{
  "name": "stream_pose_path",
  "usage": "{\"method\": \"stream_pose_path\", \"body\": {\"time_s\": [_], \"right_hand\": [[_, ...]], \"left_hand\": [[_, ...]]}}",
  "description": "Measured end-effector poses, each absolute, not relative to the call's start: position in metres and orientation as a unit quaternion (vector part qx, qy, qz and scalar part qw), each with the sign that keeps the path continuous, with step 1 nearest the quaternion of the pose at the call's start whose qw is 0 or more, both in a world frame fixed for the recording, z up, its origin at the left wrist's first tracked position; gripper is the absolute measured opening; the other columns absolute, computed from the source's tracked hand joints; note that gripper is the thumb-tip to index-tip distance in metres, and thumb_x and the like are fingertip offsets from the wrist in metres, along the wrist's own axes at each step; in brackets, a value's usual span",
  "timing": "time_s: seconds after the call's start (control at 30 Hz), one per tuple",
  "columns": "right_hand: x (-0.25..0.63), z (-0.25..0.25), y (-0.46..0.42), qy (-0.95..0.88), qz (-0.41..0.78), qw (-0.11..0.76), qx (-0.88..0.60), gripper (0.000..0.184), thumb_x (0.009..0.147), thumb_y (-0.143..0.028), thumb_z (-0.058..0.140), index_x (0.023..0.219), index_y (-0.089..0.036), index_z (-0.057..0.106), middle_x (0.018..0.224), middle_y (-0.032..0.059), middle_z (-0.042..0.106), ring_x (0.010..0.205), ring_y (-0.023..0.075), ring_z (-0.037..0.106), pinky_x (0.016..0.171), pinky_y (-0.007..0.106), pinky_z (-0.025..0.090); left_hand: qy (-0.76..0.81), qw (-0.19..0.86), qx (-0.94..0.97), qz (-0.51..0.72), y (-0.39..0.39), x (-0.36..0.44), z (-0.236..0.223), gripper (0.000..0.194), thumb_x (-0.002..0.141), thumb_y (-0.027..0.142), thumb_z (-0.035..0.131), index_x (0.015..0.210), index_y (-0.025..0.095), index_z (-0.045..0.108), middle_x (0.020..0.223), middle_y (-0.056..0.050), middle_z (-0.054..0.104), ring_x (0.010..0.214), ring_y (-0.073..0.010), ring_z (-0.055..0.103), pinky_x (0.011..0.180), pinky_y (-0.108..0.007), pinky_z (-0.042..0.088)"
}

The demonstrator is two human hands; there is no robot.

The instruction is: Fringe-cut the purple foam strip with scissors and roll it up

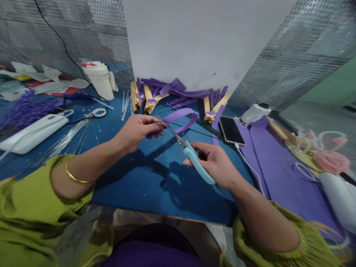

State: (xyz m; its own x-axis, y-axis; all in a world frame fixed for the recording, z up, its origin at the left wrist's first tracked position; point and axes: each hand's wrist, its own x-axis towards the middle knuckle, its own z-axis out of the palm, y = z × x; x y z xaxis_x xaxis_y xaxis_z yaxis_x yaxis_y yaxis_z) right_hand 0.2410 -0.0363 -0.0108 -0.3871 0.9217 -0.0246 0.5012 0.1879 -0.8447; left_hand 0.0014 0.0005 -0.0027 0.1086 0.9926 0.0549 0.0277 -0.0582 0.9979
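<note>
Above the middle of the blue table, my left hand [140,131] pinches one end of a purple ribbon strip [191,115]. The strip bends away from the fingers in a loop to the right. My right hand [214,161] is closed round the light-blue handles of a pair of scissors [198,167]. Their metal blades point up and left and meet the strip close to my left fingertips. Whether the blades are fully closed is hard to make out. Behind the hands lie small bunches of purple flowers wrapped in tan paper [151,105], and green stems [207,128].
A phone [232,130] with a white cable lies right of the stems, beside purple sheets [267,148]. At left are a white cup [100,78], a white power strip [33,133], clear glue sticks [125,105] and purple flowers [30,107]. A white panel [205,44] stands behind.
</note>
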Motion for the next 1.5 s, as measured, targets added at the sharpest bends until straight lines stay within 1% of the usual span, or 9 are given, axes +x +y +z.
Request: {"method": "stream_pose_path", "body": {"time_s": [0.2,0.5,0.7,0.83,0.93,1.13,1.3,1.37,1.5], "right_hand": [[0.2409,-0.0111,-0.0391,-0.722,0.431,0.261,-0.473,0.025,0.078,-0.041,0.071,0.084,-0.018,0.064,0.063,-0.0052,0.043,0.058,0.0105,0.033,0.051,0.025,0.026],[0.2425,-0.0117,-0.0373,-0.723,0.433,0.257,-0.473,0.026,0.078,-0.042,0.071,0.08,-0.018,0.062,0.063,-0.0045,0.044,0.056,0.0101,0.032,0.049,0.024,0.025],[0.2427,-0.0124,-0.0352,-0.725,0.423,0.257,-0.478,0.025,0.078,-0.04,0.072,0.088,-0.018,0.066,0.062,-0.0048,0.044,0.056,0.0099,0.033,0.049,0.024,0.026],[0.2424,-0.0121,-0.0345,-0.722,0.421,0.277,-0.475,0.025,0.077,-0.04,0.073,0.08,-0.018,0.062,0.063,-0.0047,0.043,0.058,0.0099,0.033,0.05,0.024,0.026],[0.2419,-0.011,-0.0347,-0.72,0.421,0.277,-0.477,0.026,0.077,-0.04,0.073,0.077,-0.018,0.06,0.062,-0.0047,0.042,0.058,0.0099,0.033,0.05,0.024,0.025],[0.2405,-0.0105,-0.0354,-0.707,0.432,0.278,-0.486,0.024,0.075,-0.039,0.074,0.083,-0.018,0.064,0.065,-0.0043,0.046,0.059,0.0102,0.035,0.051,0.024,0.028],[0.2394,-0.0108,-0.0364,-0.714,0.413,0.261,-0.501,0.032,0.073,-0.039,0.075,0.098,-0.02,0.069,0.067,-0.0038,0.051,0.061,0.0114,0.04,0.053,0.024,0.03],[0.239,-0.0115,-0.0363,-0.718,0.406,0.258,-0.504,0.032,0.073,-0.038,0.075,0.099,-0.02,0.069,0.066,-0.0042,0.05,0.06,0.0113,0.039,0.052,0.025,0.03],[0.2386,-0.0131,-0.036,-0.72,0.403,0.261,-0.5,0.025,0.074,-0.036,0.075,0.093,-0.02,0.068,0.063,-0.0052,0.047,0.058,0.0108,0.037,0.051,0.025,0.029]], "left_hand": [[0.462,0.512,0.545,0.477,0.0002,0.0012,-0.0025,0.014,0.071,0.032,0.078,0.07,0.018,0.074,0.062,-0.002,0.068,0.056,-0.0103,0.055,0.053,-0.023,0.038],[0.458,0.517,0.545,0.475,0.0005,0.0001,-0.0019,0.012,0.071,0.029,0.076,0.071,0.017,0.073,0.063,-0.002,0.067,0.056,-0.01,0.055,0.053,-0.022,0.038],[0.463,0.518,0.542,0.472,0.0013,-0.0007,-0.0014,0.013,0.071,0.03,0.076,0.073,0.017,0.073,0.065,-0.001,0.068,0.057,-0.0099,0.056,0.054,-0.022,0.04],[0.466,0.521,0.536,0.473,0.0019,-0.0019,-0.0022,0.019,0.07,0.033,0.079,0.076,0.017,0.073,0.067,-0.002,0.069,0.058,-0.0101,0.056,0.054,-0.022,0.04],[0.471,0.518,0.535,0.472,0.0022,-0.0021,-0.0025,0.018,0.069,0.032,0.079,0.075,0.016,0.073,0.065,-0.002,0.069,0.057,-0.01,0.056,0.055,-0.022,0.04],[0.467,0.514,0.535,0.481,0.0019,-0.0017,-0.0031,0.016,0.07,0.032,0.078,0.074,0.017,0.073,0.064,-0.001,0.067,0.056,-0.01,0.055,0.055,-0.023,0.039],[0.458,0.507,0.537,0.494,0.0013,-0.001,-0.0041,0.015,0.072,0.031,0.076,0.071,0.017,0.071,0.061,0.0,0.064,0.057,-0.0104,0.054,0.055,-0.023,0.037],[0.456,0.504,0.539,0.497,0.0009,-0.0003,-0.004,0.015,0.073,0.03,0.075,0.07,0.017,0.07,0.06,0.0,0.064,0.057,-0.0103,0.053,0.055,-0.023,0.036],[0.452,0.499,0.543,0.502,-0.0004,0.0017,-0.0029,0.014,0.074,0.028,0.074,0.068,0.016,0.069,0.058,0.001,0.063,0.055,-0.009,0.051,0.054,-0.023,0.035]]}}
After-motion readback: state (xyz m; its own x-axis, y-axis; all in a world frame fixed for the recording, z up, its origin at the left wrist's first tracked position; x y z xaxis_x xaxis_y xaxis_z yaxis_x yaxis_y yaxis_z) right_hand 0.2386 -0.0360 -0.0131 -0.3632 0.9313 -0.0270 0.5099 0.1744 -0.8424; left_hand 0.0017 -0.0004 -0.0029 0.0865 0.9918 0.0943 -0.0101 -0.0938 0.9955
